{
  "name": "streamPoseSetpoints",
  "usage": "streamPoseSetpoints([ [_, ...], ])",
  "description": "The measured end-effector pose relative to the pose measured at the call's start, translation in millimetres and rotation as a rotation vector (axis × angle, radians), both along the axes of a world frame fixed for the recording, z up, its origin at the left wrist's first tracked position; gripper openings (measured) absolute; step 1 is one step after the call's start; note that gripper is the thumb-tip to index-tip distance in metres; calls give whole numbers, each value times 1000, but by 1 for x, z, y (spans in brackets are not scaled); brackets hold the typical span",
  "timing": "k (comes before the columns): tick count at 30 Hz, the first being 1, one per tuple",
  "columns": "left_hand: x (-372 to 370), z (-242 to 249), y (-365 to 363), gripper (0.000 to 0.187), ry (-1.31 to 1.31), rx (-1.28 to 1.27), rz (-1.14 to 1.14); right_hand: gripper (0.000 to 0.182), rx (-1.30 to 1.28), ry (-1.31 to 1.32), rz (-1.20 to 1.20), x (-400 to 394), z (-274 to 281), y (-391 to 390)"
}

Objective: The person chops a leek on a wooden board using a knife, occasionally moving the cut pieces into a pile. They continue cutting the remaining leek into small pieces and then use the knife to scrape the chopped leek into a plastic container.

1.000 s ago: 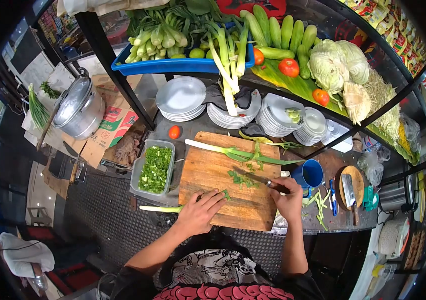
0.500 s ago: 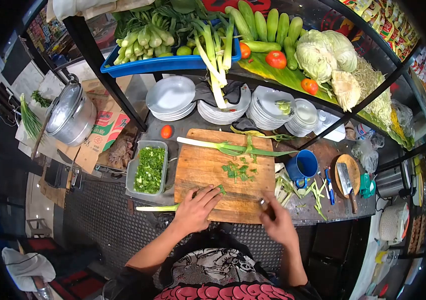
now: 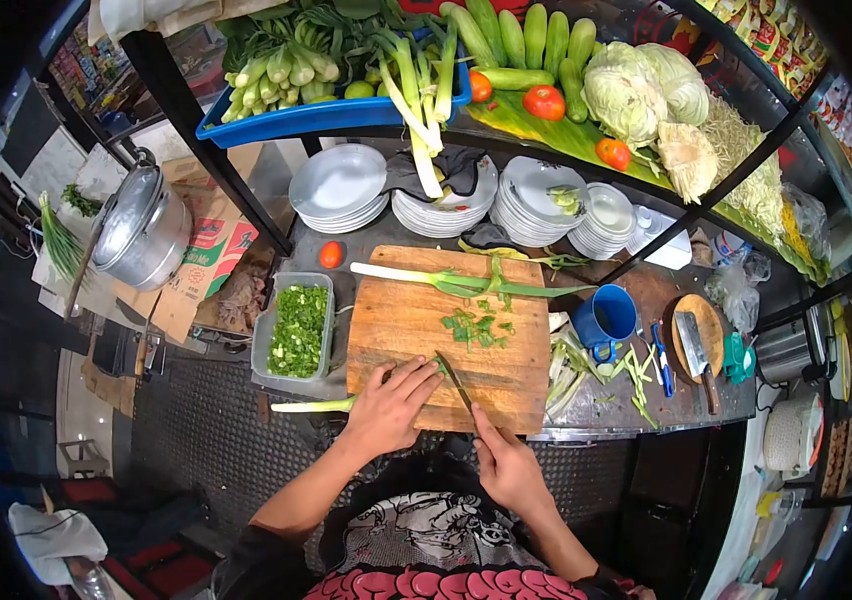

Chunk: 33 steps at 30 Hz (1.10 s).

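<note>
My left hand is closed over a leek at the near left of the wooden cutting board. The leek's white end sticks out past the board's left edge, and its green end shows at my fingertips. In my right hand is a knife, its blade tip close to my left fingers at the leek's cut end. Cut green pieces lie mid-board. Behind them a second leek lies across the board. A plastic container of chopped greens stands left of the board.
Right of the board are leek trimmings, a blue mug and a cleaver on a round wooden board. A tomato and stacked plates sit behind. Above, a shelf holds a blue tray and cabbages.
My right hand has moved left with the knife, bringing the blade over the board to the leek. My left hand stays on the leek. The view has shifted slightly.
</note>
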<state>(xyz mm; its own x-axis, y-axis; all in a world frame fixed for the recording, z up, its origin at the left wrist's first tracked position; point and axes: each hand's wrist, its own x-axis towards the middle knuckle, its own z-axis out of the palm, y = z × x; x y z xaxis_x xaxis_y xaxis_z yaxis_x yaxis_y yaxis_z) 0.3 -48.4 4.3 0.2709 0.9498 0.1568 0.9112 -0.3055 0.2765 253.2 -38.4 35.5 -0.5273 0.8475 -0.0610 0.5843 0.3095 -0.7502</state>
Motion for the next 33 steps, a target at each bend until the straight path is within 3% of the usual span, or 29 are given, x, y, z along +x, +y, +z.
streamPoseSetpoints([
  [9,-1,-2,1,84,-3,-1,-4,66,120,-260,26,-11,2,-3],
  [12,-1,-2,1,85,9,8,-10,77,235,-214,38,3,-6,-15],
  [18,-1,-4,2,85,5,20,-11,75,147,-182,59,47,-4,-37],
  [28,-2,-2,0,81,-1,38,-13,68,88,-29,25,2,1,-12],
  [33,-3,-4,0,82,-4,62,-28,71,95,-136,47,-10,4,-4],
])
